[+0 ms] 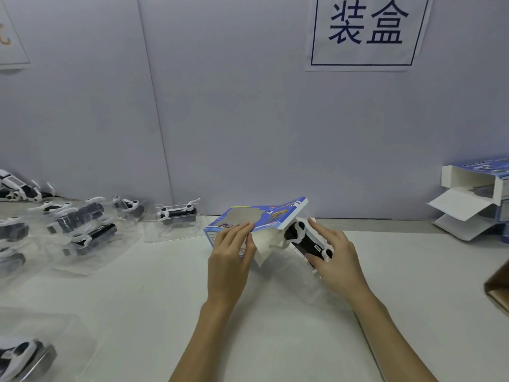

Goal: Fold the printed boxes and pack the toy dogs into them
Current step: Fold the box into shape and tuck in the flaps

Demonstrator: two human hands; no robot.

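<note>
A blue printed box with a grey window lies tilted at the middle of the white table, its open end facing right. My left hand pinches the box's near edge and a white flap. My right hand grips a black-and-white toy dog in a clear plastic tray, its front end at the box's opening.
Several toy dogs in clear trays lie at the left, one more at the bottom left. Folded blue boxes with open white flaps stack at the far right. A brown carton corner shows at the right edge. A wall rises behind.
</note>
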